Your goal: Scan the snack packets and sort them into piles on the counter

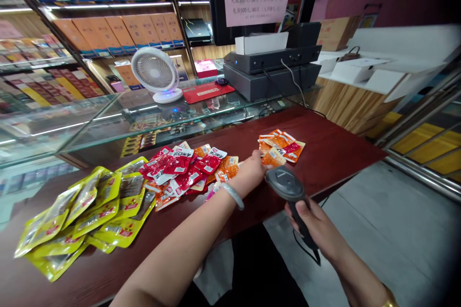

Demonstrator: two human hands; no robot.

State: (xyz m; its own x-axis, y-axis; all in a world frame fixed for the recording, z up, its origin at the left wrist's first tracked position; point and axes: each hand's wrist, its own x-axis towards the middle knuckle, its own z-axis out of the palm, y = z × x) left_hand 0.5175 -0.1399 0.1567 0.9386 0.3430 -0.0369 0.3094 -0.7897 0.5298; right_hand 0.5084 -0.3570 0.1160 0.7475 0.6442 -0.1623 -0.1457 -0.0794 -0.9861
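Right of the red packets, held an orange packet by its edge in the left hand's narrowed fingertips; nearer than those red packets, gripped a scanner, right hand's fingers wrapped round.

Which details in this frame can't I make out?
All in the head view:
Left hand: its back hides most fingers; any grip on the orange packet is unclear.
Handheld scanner: scanning face turned away.
Yellow packets: upper ones cover lower ones, preventing counting.
Gold wrist item: cut off by bottom edge.
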